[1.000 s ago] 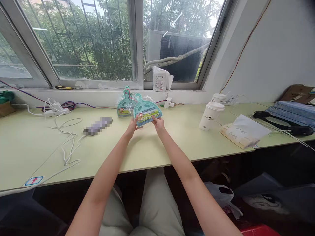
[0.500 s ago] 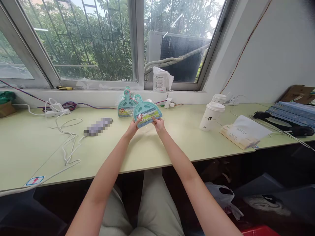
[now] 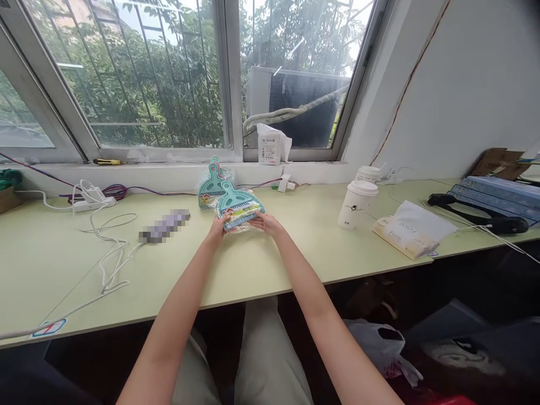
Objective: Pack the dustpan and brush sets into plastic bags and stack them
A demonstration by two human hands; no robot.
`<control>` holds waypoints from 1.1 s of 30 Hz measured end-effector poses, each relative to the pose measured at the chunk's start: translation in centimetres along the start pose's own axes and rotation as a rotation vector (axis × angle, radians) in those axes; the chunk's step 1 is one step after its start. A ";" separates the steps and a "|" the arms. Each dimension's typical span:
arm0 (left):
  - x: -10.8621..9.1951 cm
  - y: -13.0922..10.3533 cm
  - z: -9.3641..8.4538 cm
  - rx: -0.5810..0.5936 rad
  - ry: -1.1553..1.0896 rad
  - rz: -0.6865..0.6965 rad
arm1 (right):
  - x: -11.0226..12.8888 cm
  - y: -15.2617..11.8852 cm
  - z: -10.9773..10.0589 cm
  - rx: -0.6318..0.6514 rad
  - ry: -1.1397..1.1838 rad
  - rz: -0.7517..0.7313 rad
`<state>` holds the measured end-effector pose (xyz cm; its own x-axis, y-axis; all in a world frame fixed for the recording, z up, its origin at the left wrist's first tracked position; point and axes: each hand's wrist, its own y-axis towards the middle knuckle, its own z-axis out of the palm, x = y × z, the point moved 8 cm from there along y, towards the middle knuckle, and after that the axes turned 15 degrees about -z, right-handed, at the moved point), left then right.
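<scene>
Between my hands is a teal mini dustpan (image 3: 237, 198) with a printed label and a blue-bristled brush, wrapped in clear plastic. My left hand (image 3: 216, 228) grips its lower left corner, thumb on top. At the lower right corner, my right hand (image 3: 267, 223) holds it with the thumb over the edge and the fingers below. Its handle points away from me toward the window. Just behind and to the left, a stack of similar wrapped dustpans (image 3: 211, 183) leans by the wall, partly covered by the held one.
On the right stand white paper cups (image 3: 358, 203), a tissue pack (image 3: 411, 232) and a black strap-like device (image 3: 476, 212). To the left lie a pixelated object (image 3: 165, 226), white cables (image 3: 110, 247) and a power strip (image 3: 93, 199). A white packet (image 3: 272, 145) sits on the sill.
The dustpan has tipped flatter and its label is more foreshortened. My right hand's fingers have shifted further under its right corner. The whole view has moved slightly.
</scene>
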<state>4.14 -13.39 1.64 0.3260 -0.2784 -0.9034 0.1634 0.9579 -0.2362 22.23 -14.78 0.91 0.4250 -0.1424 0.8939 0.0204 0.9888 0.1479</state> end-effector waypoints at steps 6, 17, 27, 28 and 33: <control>-0.5 0.0 -2.6 -0.144 -0.202 -0.036 | 3.4 -0.4 -2.5 -0.207 -0.516 -0.231; -0.2 0.1 -2.2 0.046 -0.247 -0.107 | 7.4 -1.7 0.7 0.140 -1.013 -0.945; 0.5 0.2 -2.6 0.025 -0.054 -0.202 | 5.3 -0.8 0.7 0.112 -0.751 -0.757; 0.6 0.2 -2.5 0.029 -0.039 -0.215 | 5.3 -0.7 0.3 0.073 -0.727 -0.746; 0.9 -0.4 -1.7 0.116 0.052 -0.232 | 6.0 -0.8 -1.5 -0.129 -0.893 -0.738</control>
<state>2.77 -13.92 0.29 0.2192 -0.4830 -0.8477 0.3349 0.8533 -0.3996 26.06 -16.39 5.50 -0.5160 -0.6153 0.5960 0.1101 0.6423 0.7585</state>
